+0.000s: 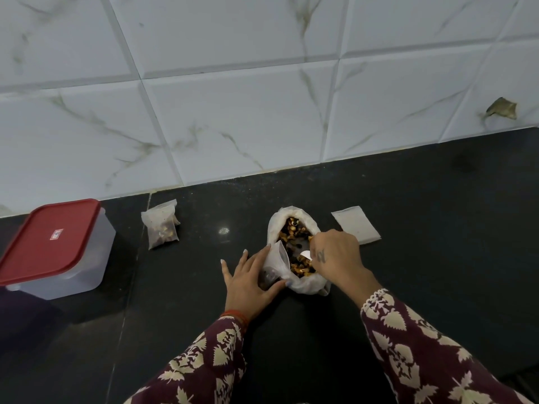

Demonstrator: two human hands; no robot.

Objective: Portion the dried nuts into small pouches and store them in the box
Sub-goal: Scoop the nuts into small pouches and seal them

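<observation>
A large white bag of dried nuts (294,231) stands open on the black counter, its mouth rolled down. My right hand (337,258) reaches into it and grips a white spoon (306,254) among the nuts. My left hand (250,282) holds a small clear pouch (275,265) upright against the bag's left side, with a few dark pieces in its bottom. A filled pouch (162,224) lies to the left. The clear box with a red lid (55,246) sits closed at the far left.
A flat empty pouch (355,228) lies to the right of the big bag. The white marble-tiled wall (262,97) rises behind the black counter (437,214). A chipped spot marks the wall at the right.
</observation>
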